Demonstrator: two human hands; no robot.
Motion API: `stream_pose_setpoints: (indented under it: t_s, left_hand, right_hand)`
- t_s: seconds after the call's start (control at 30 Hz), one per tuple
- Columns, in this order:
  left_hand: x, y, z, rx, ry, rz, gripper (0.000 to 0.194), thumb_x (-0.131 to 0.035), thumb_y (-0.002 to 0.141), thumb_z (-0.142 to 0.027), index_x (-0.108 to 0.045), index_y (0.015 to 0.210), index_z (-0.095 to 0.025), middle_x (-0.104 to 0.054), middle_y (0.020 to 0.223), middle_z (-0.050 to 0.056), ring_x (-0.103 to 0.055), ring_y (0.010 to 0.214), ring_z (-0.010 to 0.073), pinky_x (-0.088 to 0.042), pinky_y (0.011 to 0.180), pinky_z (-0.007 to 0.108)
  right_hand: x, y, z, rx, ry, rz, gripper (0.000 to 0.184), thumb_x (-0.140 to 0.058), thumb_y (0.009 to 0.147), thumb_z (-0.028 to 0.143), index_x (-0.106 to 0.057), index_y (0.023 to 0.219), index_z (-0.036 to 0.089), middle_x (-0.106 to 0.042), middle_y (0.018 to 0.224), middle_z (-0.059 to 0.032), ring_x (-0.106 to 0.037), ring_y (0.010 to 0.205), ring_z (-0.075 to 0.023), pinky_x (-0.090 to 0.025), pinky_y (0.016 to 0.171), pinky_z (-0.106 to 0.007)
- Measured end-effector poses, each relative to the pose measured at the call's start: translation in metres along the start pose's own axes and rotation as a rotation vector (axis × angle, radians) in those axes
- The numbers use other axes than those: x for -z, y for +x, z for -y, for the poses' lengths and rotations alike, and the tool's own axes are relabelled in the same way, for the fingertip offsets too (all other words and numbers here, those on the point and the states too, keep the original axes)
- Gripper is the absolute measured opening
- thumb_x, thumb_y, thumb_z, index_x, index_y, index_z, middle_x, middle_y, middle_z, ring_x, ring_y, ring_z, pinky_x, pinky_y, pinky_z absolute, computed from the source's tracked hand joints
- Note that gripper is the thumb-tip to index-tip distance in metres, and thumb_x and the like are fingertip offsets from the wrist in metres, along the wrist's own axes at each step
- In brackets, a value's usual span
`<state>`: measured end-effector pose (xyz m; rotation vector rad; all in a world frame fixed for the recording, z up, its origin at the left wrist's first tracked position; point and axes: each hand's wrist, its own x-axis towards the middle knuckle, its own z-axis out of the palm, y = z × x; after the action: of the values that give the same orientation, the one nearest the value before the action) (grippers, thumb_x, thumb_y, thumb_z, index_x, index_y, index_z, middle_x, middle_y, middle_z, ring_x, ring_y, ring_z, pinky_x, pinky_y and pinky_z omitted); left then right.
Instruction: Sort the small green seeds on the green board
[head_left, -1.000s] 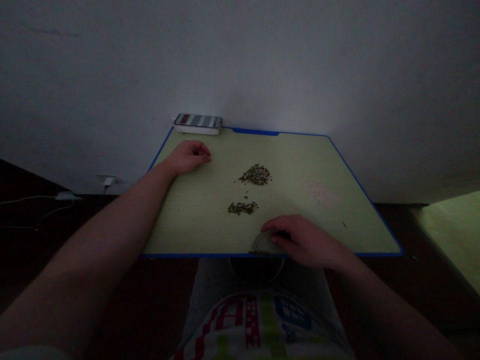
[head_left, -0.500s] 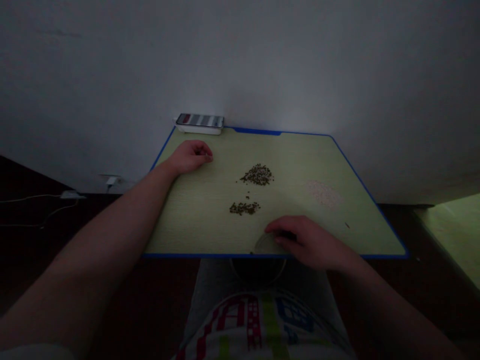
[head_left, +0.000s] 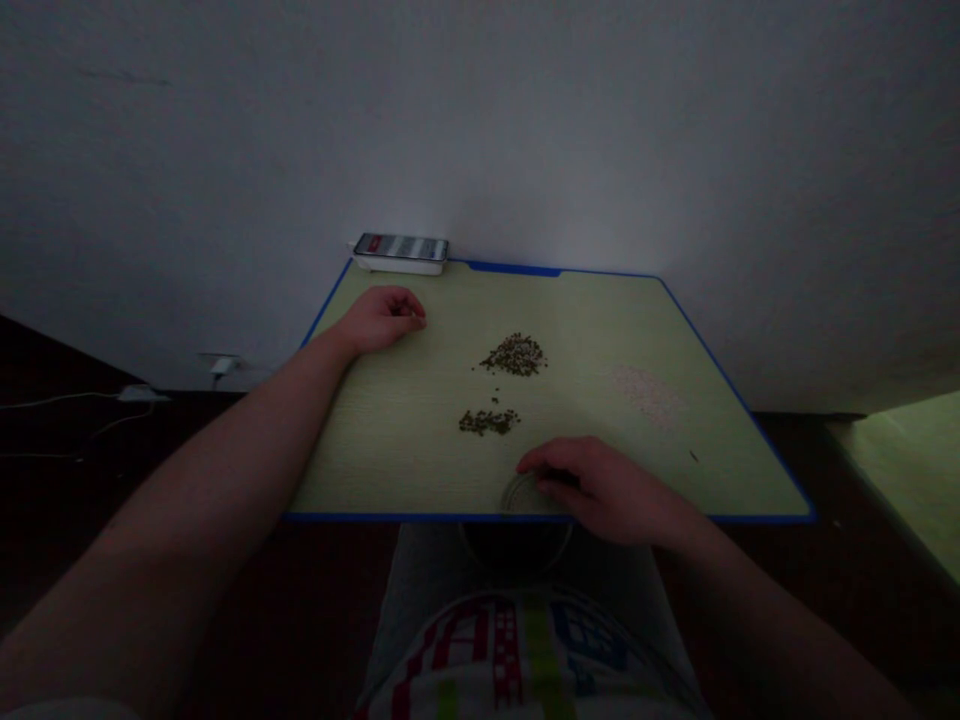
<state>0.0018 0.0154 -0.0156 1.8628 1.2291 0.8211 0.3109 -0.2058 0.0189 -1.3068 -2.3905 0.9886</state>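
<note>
My right hand (head_left: pixel 600 490) is closed round a thin, clear round piece, perhaps a plastic lid (head_left: pixel 521 493), low on the table by its front edge. Just beyond lies a small heap of dark beans or seeds (head_left: pixel 489 422), with a larger, mixed dark and pale heap (head_left: pixel 517 355) farther back. On the table's left side rests my left hand (head_left: pixel 384 318), its fingers curled in towards the thumb; what they hold, if anything, is hidden. Several pale grains (head_left: pixel 646 395) are spread on the right side of the table.
A green table (head_left: pixel 420 470) with a blue rim stands against the wall. A phone (head_left: pixel 401 247) lies on a white box (head_left: pixel 397 265) at the back left corner. Below the front edge, between my legs, is a dark round container (head_left: pixel 516 548). Cables (head_left: pixel 67 400) run at the left.
My right hand has shifted slightly left with the clear round piece, which now lies nearer the front edge. My left hand has stayed in place.
</note>
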Motion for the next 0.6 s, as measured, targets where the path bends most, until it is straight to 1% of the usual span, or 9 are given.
stream_pose_setpoints:
  t_s: [0.1, 0.17, 0.23, 0.33, 0.4, 0.5, 0.6]
  left_hand:
    - [0.000, 0.000, -0.001, 0.002, 0.000, -0.002, 0.021, -0.073, 0.062, -0.031, -0.065, 0.074, -0.016, -0.050, 0.054, -0.004, -0.043, 0.050, 0.0089, -0.032, 0.050, 0.023]
    - [0.000, 0.000, 0.000, -0.004, 0.006, -0.002, 0.021, -0.073, 0.063, -0.031, -0.065, 0.075, -0.016, -0.050, 0.054, -0.004, -0.043, 0.049, 0.0086, -0.032, 0.050, 0.023]
    - [0.000, 0.000, 0.000, -0.006, 0.008, 0.004, 0.021, -0.072, 0.064, -0.032, -0.065, 0.076, -0.016, -0.049, 0.054, -0.005, -0.042, 0.049, 0.0083, -0.031, 0.050, 0.023]
    - [0.000, 0.000, 0.000, -0.001, 0.004, 0.009, 0.021, -0.072, 0.065, -0.031, -0.064, 0.076, -0.015, -0.049, 0.055, -0.005, -0.042, 0.050, 0.0086, -0.031, 0.051, 0.023]
    - [0.000, 0.000, 0.000, -0.003, 0.003, 0.005, 0.021, -0.072, 0.064, -0.031, -0.064, 0.075, -0.015, -0.049, 0.055, -0.005, -0.043, 0.051, 0.0088, -0.032, 0.052, 0.023]
    - [0.000, 0.000, 0.001, -0.015, -0.007, 0.005, 0.020, -0.072, 0.063, -0.031, -0.064, 0.074, -0.016, -0.047, 0.053, -0.005, -0.042, 0.050, 0.0084, -0.031, 0.051, 0.023]
    - [0.000, 0.000, 0.002, -0.022, -0.016, 0.005, 0.021, -0.072, 0.063, -0.032, -0.065, 0.075, -0.016, -0.046, 0.052, -0.006, -0.041, 0.049, 0.0084, -0.030, 0.050, 0.023]
  right_hand:
    - [0.001, -0.005, -0.002, 0.001, 0.000, 0.011, 0.031, -0.055, 0.088, 0.012, -0.073, 0.111, 0.020, -0.077, 0.106, -0.0079, -0.070, 0.097, -0.0209, -0.053, 0.087, -0.034]
    - [-0.001, -0.009, -0.004, 0.011, 0.007, -0.019, 0.029, -0.054, 0.089, 0.013, -0.073, 0.111, 0.020, -0.077, 0.105, -0.0074, -0.070, 0.096, -0.0206, -0.054, 0.086, -0.034]
    - [-0.005, -0.012, -0.007, -0.003, 0.019, -0.118, 0.028, -0.054, 0.089, 0.016, -0.072, 0.110, 0.019, -0.077, 0.103, -0.0076, -0.071, 0.093, -0.0202, -0.055, 0.083, -0.034]
    - [-0.018, -0.013, -0.010, -0.075, -0.006, -0.364, 0.029, -0.053, 0.090, 0.020, -0.072, 0.111, 0.016, -0.077, 0.097, -0.0099, -0.071, 0.084, -0.0208, -0.057, 0.075, -0.034]
    - [-0.028, -0.010, -0.009, -0.096, -0.058, -0.491, 0.031, -0.052, 0.090, 0.022, -0.072, 0.113, 0.014, -0.077, 0.096, -0.0119, -0.071, 0.082, -0.0223, -0.058, 0.074, -0.036]
    - [-0.039, -0.002, -0.004, -0.092, -0.126, -0.566, 0.035, -0.049, 0.091, 0.022, -0.071, 0.116, 0.012, -0.076, 0.097, -0.0136, -0.072, 0.083, -0.0229, -0.059, 0.075, -0.036]
    - [-0.041, 0.004, 0.000, -0.115, -0.150, -0.575, 0.036, -0.048, 0.090, 0.021, -0.072, 0.116, 0.011, -0.076, 0.096, -0.0135, -0.072, 0.083, -0.0224, -0.059, 0.077, -0.035]
